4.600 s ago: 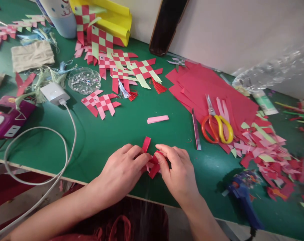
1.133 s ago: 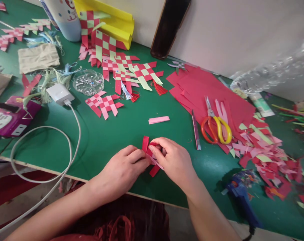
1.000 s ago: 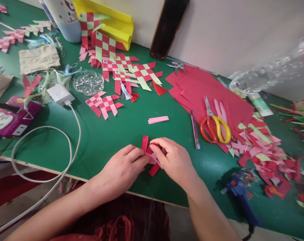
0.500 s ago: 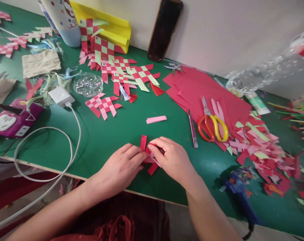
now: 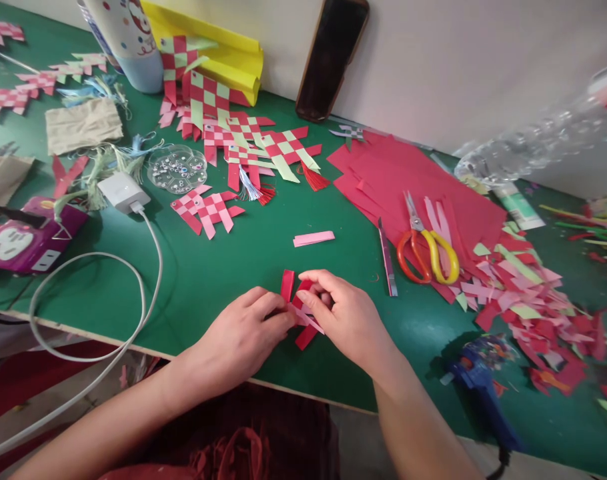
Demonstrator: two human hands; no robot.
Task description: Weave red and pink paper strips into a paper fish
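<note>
The interlaced red and pink paper strips (image 5: 300, 315) lie near the front of the worktop (image 5: 223, 260), between the left hand (image 5: 248, 327), which pinches their left end, and the right hand (image 5: 343, 317), whose thumb and forefinger grip a red strip at the right. The crossing is probably best held flat by the left fingertips while the right hand eases each strip snug without creasing it. Beyond both lies a folded pink strip (image 5: 314, 239), apart from them.

Paper strips (image 5: 305, 317) left of scissors (image 5: 417, 225); scissors on paper sheets (image 5: 383, 173)
</note>
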